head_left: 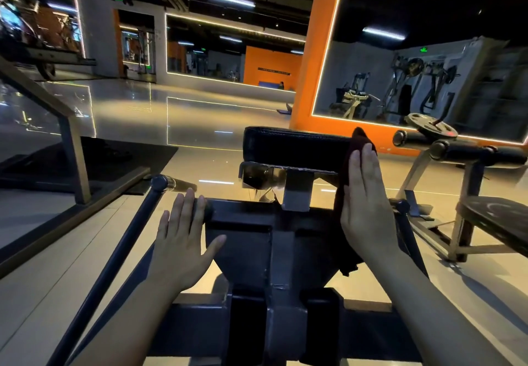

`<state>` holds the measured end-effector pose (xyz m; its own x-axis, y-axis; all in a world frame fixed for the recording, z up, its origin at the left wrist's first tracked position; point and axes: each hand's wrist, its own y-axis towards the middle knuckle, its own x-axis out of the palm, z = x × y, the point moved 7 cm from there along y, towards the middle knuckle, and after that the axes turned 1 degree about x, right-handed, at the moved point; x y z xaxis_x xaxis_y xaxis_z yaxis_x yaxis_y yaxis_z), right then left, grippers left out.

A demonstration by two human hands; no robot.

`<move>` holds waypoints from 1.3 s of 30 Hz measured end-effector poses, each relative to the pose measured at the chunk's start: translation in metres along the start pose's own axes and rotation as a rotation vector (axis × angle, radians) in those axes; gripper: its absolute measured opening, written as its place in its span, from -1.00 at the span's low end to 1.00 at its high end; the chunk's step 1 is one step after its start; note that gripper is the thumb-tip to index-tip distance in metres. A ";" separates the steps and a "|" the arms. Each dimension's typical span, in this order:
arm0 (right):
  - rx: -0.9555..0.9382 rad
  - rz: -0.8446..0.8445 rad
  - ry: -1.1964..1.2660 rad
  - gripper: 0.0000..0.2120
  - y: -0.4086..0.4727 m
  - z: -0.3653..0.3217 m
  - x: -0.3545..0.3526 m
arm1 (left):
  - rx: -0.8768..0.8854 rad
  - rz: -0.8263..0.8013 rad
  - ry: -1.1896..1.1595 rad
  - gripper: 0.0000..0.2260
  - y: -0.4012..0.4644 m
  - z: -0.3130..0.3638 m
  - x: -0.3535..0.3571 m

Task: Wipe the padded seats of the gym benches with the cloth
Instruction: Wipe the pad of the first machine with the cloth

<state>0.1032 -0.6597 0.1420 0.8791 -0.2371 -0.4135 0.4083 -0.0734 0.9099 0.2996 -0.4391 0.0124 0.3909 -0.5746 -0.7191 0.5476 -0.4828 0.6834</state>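
Wide stretch of glossy tan floor (pixel 171 114) ahead and to the left, running back to mirrored walls and an orange pillar (pixel 317 51); dark rubber mat (pixel 94 160) lying on it at left, bounded nearer by a slanted metal frame (pixel 71 148). To the right, tighter going: a second bench frame (pixel 445 223) with black roller pads (pixel 471 153) and a weight plate (pixel 431 128) close beside. Straight ahead, black padded seat (pixel 294 144), raised on a steel post (pixel 297 191) above the dark machine frame (pixel 257 251); leather-like cover, stitched rim along the top, near edge squared and in shadow, left corner rounded. Dark maroon cloth (pixel 360 138) draped over the pad's right end, one corner standing up above the top edge, the rest hanging down the side past the frame, ragged lower end showing below the wrist. Right hand (pixel 367 203) laid flat against the cloth, fingers (pixel 368 160) straight and together, pressing the cloth to the pad's right edge rather than gripping it. Left hand (pixel 183 240) open, fingers spread and straight, thumb out to the right, fingertips resting at a black knob (pixel 204 208) on the frame's left end, holding nothing. Long black bar (pixel 114 265) slanting from lower left up to a joint just beyond the left fingertips.
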 end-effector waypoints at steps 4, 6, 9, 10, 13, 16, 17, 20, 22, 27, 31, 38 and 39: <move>0.024 0.067 0.038 -0.50 0.003 -0.010 0.001 | 0.013 0.031 -0.016 -0.29 -0.001 0.001 -0.001; 0.025 0.065 0.039 -0.49 0.003 -0.009 0.002 | 0.016 0.030 -0.018 -0.29 -0.001 0.001 0.000; -0.007 0.038 0.023 -0.48 0.003 -0.009 0.005 | 0.007 0.017 -0.002 -0.28 0.000 0.000 0.002; -0.042 0.019 -0.001 -0.48 0.006 -0.011 0.005 | 0.004 0.009 0.007 -0.28 0.000 0.000 0.002; -0.178 -0.022 -0.070 -0.48 0.023 -0.027 0.009 | 0.000 -0.006 0.022 -0.28 0.001 -0.001 0.001; -0.321 -0.060 -0.076 -0.48 0.043 -0.057 0.017 | -0.005 -0.027 0.025 -0.29 0.000 -0.001 0.001; -0.376 -0.080 -0.088 -0.48 0.046 -0.064 0.020 | -0.005 -0.032 0.027 -0.29 0.000 -0.001 0.001; -0.499 -0.087 -0.174 -0.48 0.049 -0.055 0.017 | -0.015 -0.059 0.028 -0.27 -0.001 -0.005 0.002; -0.435 -0.031 -0.185 -0.47 0.046 -0.033 0.011 | -0.038 -0.073 0.017 -0.27 -0.002 -0.007 0.003; -0.186 0.054 -0.059 -0.45 0.006 0.001 0.007 | -0.005 -0.041 0.023 -0.29 -0.001 -0.004 0.001; -0.173 -0.003 -0.076 -0.35 -0.012 0.001 0.007 | -0.026 -0.030 0.046 -0.27 0.000 -0.003 0.002; -0.276 -0.096 -0.017 -0.45 0.031 -0.052 0.010 | -0.025 -0.018 0.032 -0.29 0.000 0.000 0.000; -0.320 -0.111 -0.014 -0.44 0.040 -0.066 0.014 | -0.023 -0.015 0.026 -0.29 0.000 0.000 0.000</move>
<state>0.1477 -0.6015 0.1706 0.8223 -0.2584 -0.5071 0.5599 0.2078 0.8021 0.2997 -0.4392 0.0129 0.4019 -0.5499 -0.7322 0.5704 -0.4752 0.6699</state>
